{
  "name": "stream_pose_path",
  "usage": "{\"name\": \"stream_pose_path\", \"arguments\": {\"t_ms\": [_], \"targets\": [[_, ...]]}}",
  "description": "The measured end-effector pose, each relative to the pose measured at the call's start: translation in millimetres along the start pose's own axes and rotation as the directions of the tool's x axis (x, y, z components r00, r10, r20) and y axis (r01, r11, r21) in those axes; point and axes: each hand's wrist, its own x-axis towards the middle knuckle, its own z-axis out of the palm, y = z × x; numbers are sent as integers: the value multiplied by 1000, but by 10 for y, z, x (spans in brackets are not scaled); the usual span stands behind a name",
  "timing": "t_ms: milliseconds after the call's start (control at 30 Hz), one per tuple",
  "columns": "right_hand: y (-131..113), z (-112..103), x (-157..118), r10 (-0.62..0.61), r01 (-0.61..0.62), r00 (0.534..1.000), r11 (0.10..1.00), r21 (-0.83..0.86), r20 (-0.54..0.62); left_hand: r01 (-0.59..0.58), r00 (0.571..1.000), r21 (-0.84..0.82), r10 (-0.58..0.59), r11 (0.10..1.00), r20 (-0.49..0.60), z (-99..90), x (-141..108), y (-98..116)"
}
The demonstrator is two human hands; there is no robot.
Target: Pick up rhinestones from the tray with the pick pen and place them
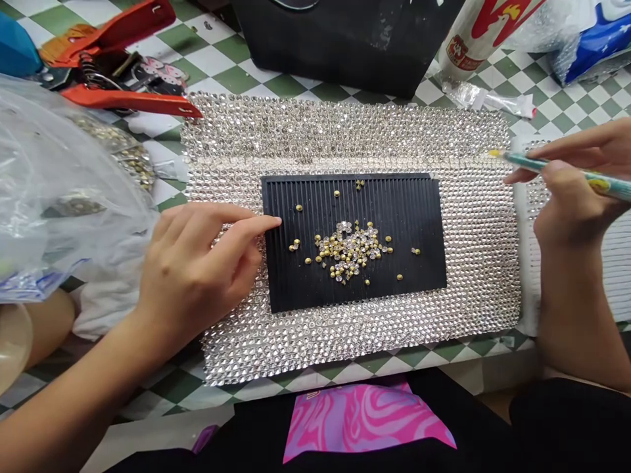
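Observation:
A black ridged tray (419, 223) lies on a sparkling rhinestone sheet (483, 263). Small gold-backed and clear rhinestones (350, 253) form a loose pile at its middle, with several single ones scattered around. My left hand (202, 263) grips the tray's left edge, one digit on top and the other fingers curled beside it, partly hidden. In my right hand (576, 187) is a slim teal pencil (530, 162) with a yellow tip. It is held between thumb and fingers above the sheet's right side, its tip pointing left, apart from the tray.
Orange-handled pliers (123, 98) and a clear plastic bag (64, 171) occupy the left side. Behind the sheet stand a black container (335, 46) and a white can (478, 39), with a small tube (497, 102) nearby. A green-and-white checkered cloth (217, 49) covers the table.

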Motion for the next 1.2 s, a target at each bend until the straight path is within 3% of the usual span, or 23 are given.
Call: {"name": "stream_pose_path", "arguments": {"t_ms": [67, 400, 700, 900, 1033, 1133, 1167, 1200], "targets": [[101, -9, 43, -41, 41, 998, 999, 11, -52, 3, 1000, -1, -3, 1000, 5, -1, 3, -4], [290, -84, 45, -56, 54, 998, 996, -69, -19, 0, 1000, 7, 0, 1000, 4, -3, 10, 3], [300, -33, 41, -28, 20, 997, 995, -102, -72, 8, 1000, 10, -8, 1000, 11, 0, 13, 9], [289, -16, 78, -70, 69, 994, 997, -22, -89, 15, 1000, 5, -15, 1000, 15, -5, 14, 6], [105, 28, 35, -117, 118, 993, 991, 69, -8, 26, 999, 2, -26, 1000, 22, -7, 22, 3], [-198, 75, -150, -51, 38, 994, 991, 132, 100, 5, 1000, -1, -5, 1000, 8, -8, 32, 1], [-299, 92, -231, -29, 4, 987, 989, 151, 160, 0, 1000, 0, 0, 1000, 2, -7, 32, 0], [-387, 111, -311, 25, -70, 953, 988, 137, 302, -3, 1000, 0, 3, 1000, -1, -5, 30, -2]]}}
